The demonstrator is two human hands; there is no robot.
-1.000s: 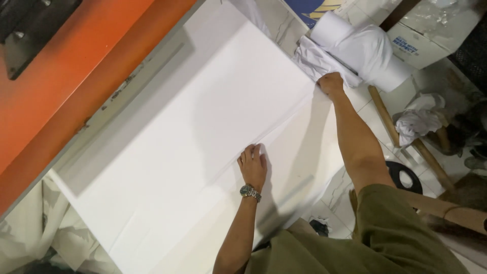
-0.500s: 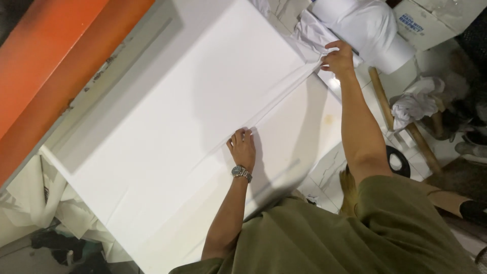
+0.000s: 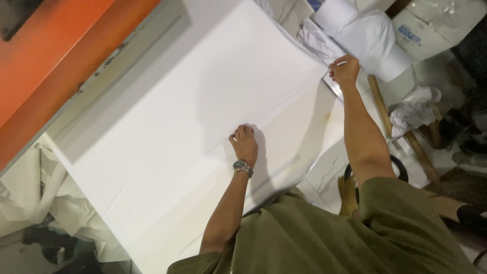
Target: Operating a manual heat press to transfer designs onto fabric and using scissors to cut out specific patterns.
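White fabric sheet (image 3: 193, 101) lies spread on surface, long axis near-left to far-right; left hand (image 3: 245, 144) presses flat mid-sheet, fingers together; right hand (image 3: 345, 70) pinches far-right corner, beside fabric roll (image 3: 370, 38).

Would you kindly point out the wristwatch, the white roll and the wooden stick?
wristwatch (image 3: 242, 166), head view, on its round face at the left wrist.
white roll (image 3: 373, 39), head view, on the middle of its side.
wooden stick (image 3: 403, 133), head view, midway along its shaft.

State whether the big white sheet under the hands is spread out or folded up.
Spread out: the white sheet lies flat; left hand presses it, right hand grips its corner.
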